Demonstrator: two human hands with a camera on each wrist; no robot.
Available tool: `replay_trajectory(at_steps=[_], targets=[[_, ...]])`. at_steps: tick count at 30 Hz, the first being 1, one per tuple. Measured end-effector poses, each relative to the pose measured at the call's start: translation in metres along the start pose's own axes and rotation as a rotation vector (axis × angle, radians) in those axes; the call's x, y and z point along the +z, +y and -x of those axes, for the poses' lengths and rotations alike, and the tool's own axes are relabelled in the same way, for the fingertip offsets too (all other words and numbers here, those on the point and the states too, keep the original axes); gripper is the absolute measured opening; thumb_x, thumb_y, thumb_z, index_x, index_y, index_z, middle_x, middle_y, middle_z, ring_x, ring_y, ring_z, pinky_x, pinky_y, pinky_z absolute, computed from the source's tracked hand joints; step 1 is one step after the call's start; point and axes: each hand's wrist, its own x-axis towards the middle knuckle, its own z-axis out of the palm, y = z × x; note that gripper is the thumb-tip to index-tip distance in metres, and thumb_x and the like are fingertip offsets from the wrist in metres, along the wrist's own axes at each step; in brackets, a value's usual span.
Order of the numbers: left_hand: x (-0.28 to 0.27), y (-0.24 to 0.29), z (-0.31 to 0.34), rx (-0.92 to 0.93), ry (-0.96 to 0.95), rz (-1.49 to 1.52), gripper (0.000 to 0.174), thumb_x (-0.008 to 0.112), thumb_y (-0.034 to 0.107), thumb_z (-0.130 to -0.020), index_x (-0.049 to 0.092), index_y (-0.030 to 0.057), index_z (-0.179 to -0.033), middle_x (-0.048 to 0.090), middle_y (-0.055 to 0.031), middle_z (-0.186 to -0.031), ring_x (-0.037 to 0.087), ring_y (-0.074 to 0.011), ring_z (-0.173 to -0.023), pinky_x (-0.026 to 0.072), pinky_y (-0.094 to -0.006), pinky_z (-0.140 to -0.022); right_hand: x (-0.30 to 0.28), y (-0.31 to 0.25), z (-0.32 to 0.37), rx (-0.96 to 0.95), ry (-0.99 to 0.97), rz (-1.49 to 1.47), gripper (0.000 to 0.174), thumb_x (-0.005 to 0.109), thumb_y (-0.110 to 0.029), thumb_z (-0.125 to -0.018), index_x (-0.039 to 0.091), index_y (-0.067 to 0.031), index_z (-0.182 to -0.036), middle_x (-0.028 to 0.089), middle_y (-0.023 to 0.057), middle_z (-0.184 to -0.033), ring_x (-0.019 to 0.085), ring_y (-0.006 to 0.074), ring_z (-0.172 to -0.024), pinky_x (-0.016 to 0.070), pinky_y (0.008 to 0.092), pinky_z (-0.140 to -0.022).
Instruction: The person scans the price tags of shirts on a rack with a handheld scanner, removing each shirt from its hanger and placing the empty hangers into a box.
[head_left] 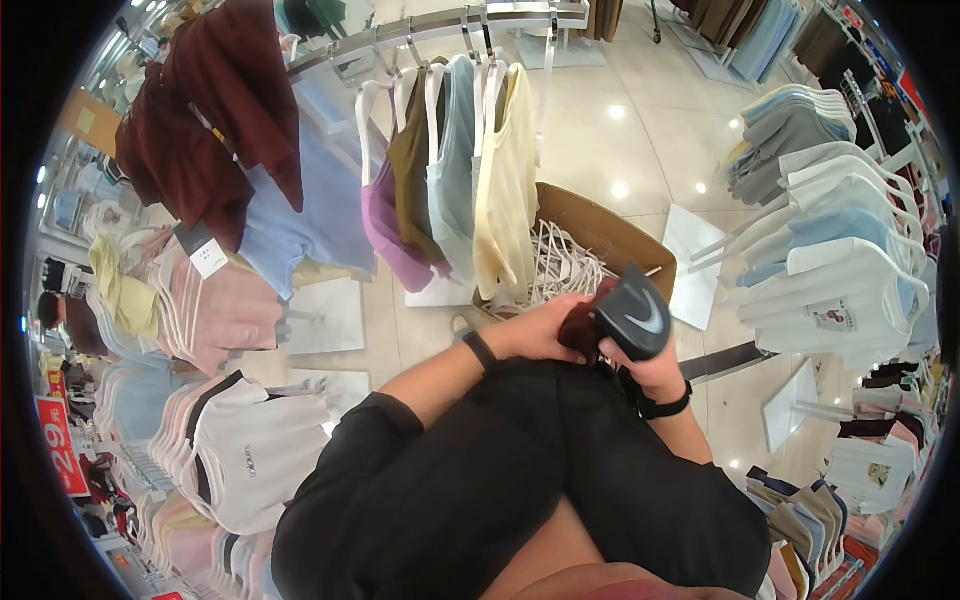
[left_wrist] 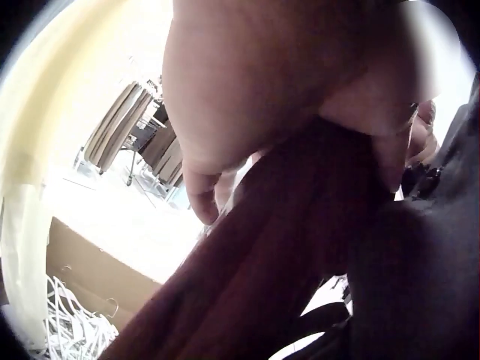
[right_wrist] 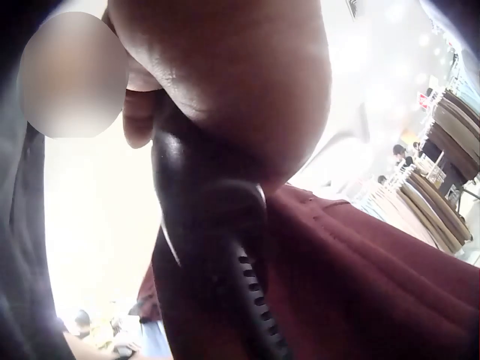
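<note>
The left hand [head_left: 546,328] curls round a bunched dark-maroon cloth garment [left_wrist: 255,232], which could slip (should that hold loosen), while the right hand [head_left: 656,370], just beside, grips a rounded black plastic device [head_left: 632,315].

Your head view is bright, bowed at its dark edges, glints dotting the floor [head_left: 645,125]; wrist-view glare leaves your left hand [left_wrist: 262,82] and right hand [right_wrist: 232,75] shadowed

The bare left forearm [head_left: 437,382], emerging from a loose black fabric sleeve [head_left: 372,428], reached forward and inward, its left hand [head_left: 546,325] gripping. Just beside it, the right hand [head_left: 655,370] gripped too, the bare right forearm [head_left: 684,437] angled inward.
</note>
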Motion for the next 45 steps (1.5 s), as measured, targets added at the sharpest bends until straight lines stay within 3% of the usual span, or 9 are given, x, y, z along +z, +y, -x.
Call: replay_trajectory(at_steps=[5,7,13,20,28,36,38,41,45], targets=[[0.006,0.018,-0.005,0.137,-0.143,-0.021,0.043,0.074,0.012,-0.089,0.059,0.0056,-0.130,0.066,-0.0145,-0.116,0.062,-0.0339,-0.112,0.0477,-0.0415,-0.099,-0.038,-0.016,0.012,-0.309,-0.008,-0.139,0.068,0.089,-0.016,-0.074,0.060,0.0027,-0.132,0.062,0.0138,-0.133,0.062,0.0265,-0.120,0.0472,0.0408,-0.104],[0.003,0.025,0.001,0.065,-0.106,-0.059,0.041,0.071,0.011,-0.092,0.059,0.0055,-0.131,0.068,-0.0147,-0.116,0.065,-0.0320,-0.110,0.0495,-0.0409,-0.097,-0.044,-0.017,0.012,-0.365,0.124,-0.095,0.058,0.085,-0.031,-0.079,0.067,0.0034,-0.122,0.061,0.0164,-0.130,0.062,0.0298,-0.116,0.0462,0.0442,-0.103],[-0.029,0.101,0.013,0.080,-0.002,0.069,0.048,0.072,0.010,-0.093,0.057,0.0018,-0.138,0.064,-0.0149,-0.135,0.062,-0.0345,-0.122,0.0475,-0.0430,-0.104,-0.055,-0.015,0.017,-0.183,0.233,-0.226,0.053,0.081,-0.020,-0.087,0.059,-0.0015,-0.132,0.048,0.0327,-0.150,0.064,0.0419,-0.124,0.0561,0.0410,-0.096],[-0.069,0.204,-0.004,0.660,0.071,-0.485,0.047,0.074,0.015,-0.089,0.061,0.0056,-0.133,0.060,-0.0177,-0.134,0.056,-0.0409,-0.124,0.0456,-0.0474,-0.105,-0.052,-0.002,0.036,-0.162,0.260,-0.055,0.061,0.083,-0.022,-0.085,0.057,0.0014,-0.136,0.060,0.0248,-0.140,0.069,0.0348,-0.115,0.0567,0.0404,-0.092],[-0.131,0.265,-0.066,0.714,0.409,-0.654,0.054,0.074,0.014,-0.086,0.057,0.0042,-0.136,0.060,-0.0208,-0.131,0.057,-0.0423,-0.122,0.0458,-0.0487,-0.104,-0.053,-0.001,0.042,-0.024,0.205,-0.057,0.061,0.078,-0.016,-0.087,0.054,0.0022,-0.139,0.063,0.0258,-0.137,0.073,0.0347,-0.107,0.0584,0.0394,-0.091],[-0.245,0.319,-0.163,0.797,0.796,-0.563,0.024,0.062,0.012,-0.095,0.070,-0.0008,-0.114,0.074,-0.0153,-0.103,0.070,-0.0292,-0.100,0.0519,-0.0362,-0.092,-0.054,0.002,0.046,-0.051,0.297,-0.077,0.054,0.076,-0.005,-0.088,0.055,0.0043,-0.138,0.067,0.0226,-0.132,0.074,0.0298,-0.105,0.0579,0.0349,-0.089],[-0.282,0.311,-0.181,0.571,0.891,-0.854,0.030,0.063,0.023,-0.096,0.071,-0.0028,-0.106,0.074,-0.0216,-0.098,0.072,-0.0359,-0.096,0.0540,-0.0391,-0.089,-0.054,0.003,0.048,-0.040,0.315,-0.078,0.053,0.076,-0.004,-0.089,0.056,0.0044,-0.137,0.068,0.0220,-0.131,0.074,0.0290,-0.105,0.0577,0.0347,-0.089],[-0.355,0.247,-0.217,-0.234,0.629,-1.421,0.060,0.059,0.049,-0.096,0.071,-0.0074,-0.111,0.073,-0.0277,-0.111,0.070,-0.0410,-0.107,0.0545,-0.0415,-0.094,-0.050,0.001,0.049,0.004,0.335,-0.063,0.052,0.074,0.001,-0.088,0.056,0.0049,-0.137,0.068,0.0214,-0.131,0.073,0.0292,-0.106,0.0574,0.0353,-0.089],[-0.329,0.255,-0.201,-0.211,0.540,-1.401,0.060,0.057,0.052,-0.096,0.073,-0.0040,-0.109,0.074,-0.0256,-0.103,0.071,-0.0422,-0.095,0.0556,-0.0448,-0.084,-0.046,0.004,0.044,0.016,0.320,-0.098,0.054,0.074,0.004,-0.087,0.055,0.0067,-0.137,0.068,0.0215,-0.131,0.073,0.0294,-0.106,0.0579,0.0380,-0.093]])
